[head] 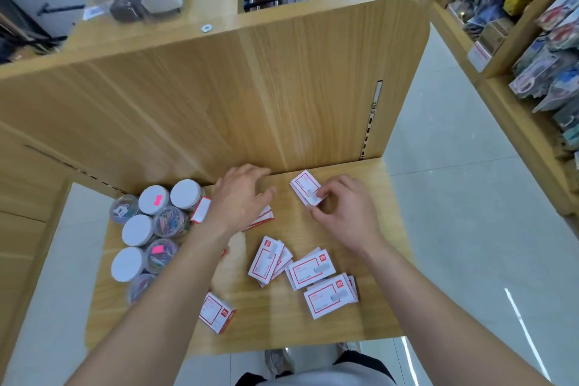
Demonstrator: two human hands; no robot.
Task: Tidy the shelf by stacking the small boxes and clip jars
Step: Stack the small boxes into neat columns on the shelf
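Small white boxes with red borders lie scattered on the wooden shelf (pixel 369 327). My right hand (pixel 343 211) pinches a short stack of these boxes (pixel 303 185) near the back wall. My left hand (pixel 242 197) hovers with loosely spread fingers over another box (pixel 261 219) beside it. More boxes lie in front: a leaning pair (pixel 266 260), a flat one (pixel 310 269), another stack (pixel 329 299) and a single box (pixel 216 312) by my left forearm. Clip jars with white lids (pixel 153 199) cluster at the shelf's left side.
A tall wooden back panel (pixel 188 110) rises right behind the shelf. To the right runs a light floor aisle (pixel 454 244), with a rack of hanging goods (pixel 539 41) beyond. My feet show below the shelf's front edge.
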